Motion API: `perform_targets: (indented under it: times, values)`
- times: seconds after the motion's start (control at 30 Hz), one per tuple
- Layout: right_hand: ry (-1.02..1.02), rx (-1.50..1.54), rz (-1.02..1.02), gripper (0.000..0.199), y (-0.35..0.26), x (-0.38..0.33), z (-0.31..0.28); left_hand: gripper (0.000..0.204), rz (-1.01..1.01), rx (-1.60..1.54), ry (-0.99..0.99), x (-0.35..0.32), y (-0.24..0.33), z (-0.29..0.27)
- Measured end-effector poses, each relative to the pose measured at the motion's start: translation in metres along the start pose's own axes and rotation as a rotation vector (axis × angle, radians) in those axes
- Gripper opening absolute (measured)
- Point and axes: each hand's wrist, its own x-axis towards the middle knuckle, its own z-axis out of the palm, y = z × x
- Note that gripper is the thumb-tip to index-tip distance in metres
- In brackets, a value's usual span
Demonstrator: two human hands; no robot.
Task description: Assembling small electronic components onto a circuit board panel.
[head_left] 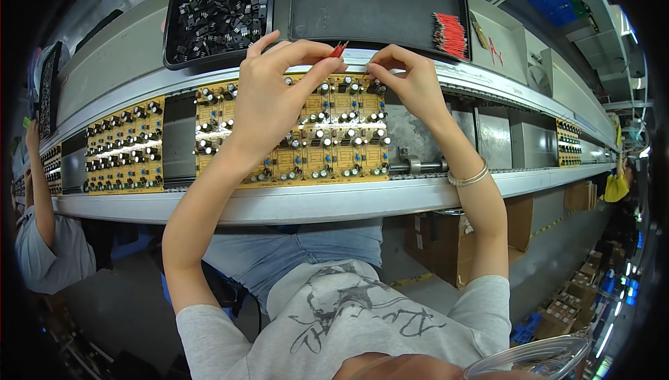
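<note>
A long conveyor line carried yellow circuit boards, already thick with capacitors. Behind sat a tray of black parts and a tray holding red components. Over the middle board, the left hand pinched several red components; the right hand pinched one thin lead, not yet seated.

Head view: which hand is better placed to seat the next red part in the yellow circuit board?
Probably the right hand: its pinched fingertips sit low at the yellow circuit board top edge. The left hand holds the red parts raised above it.
</note>
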Motion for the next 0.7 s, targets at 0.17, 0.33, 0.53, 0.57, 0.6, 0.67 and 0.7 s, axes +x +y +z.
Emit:
perform_targets:
  times: [0.17,0.33,0.53,0.57,0.6,0.67,0.7]
  values:
    - [-0.033,-0.045,0.007,0.011,-0.003,-0.001,-0.002,0.016,-0.007,0.018,-0.039,0.000,0.005,-0.004]
    - [-0.050,-0.070,-0.020,0.012,-0.005,-0.001,-0.002,0.016,-0.007,0.020,-0.049,-0.001,0.003,-0.004]
    - [0.039,-0.437,-0.057,0.023,-0.015,-0.008,-0.014,0.016,-0.004,-0.024,-0.062,-0.005,0.001,-0.001]
    - [0.037,-0.437,-0.060,0.023,-0.019,-0.009,-0.017,0.016,0.009,-0.014,-0.076,-0.005,0.000,-0.001]
    - [0.104,-0.435,-0.124,0.026,-0.025,-0.010,-0.019,0.016,0.023,-0.007,-0.090,-0.006,0.000,0.000]
    - [0.135,-0.265,-0.139,0.028,-0.044,-0.014,-0.020,0.016,0.022,-0.007,-0.101,-0.008,0.001,0.001]
    - [0.136,-0.263,-0.143,0.028,-0.051,-0.014,-0.016,0.016,0.023,-0.003,-0.114,-0.008,0.001,0.000]
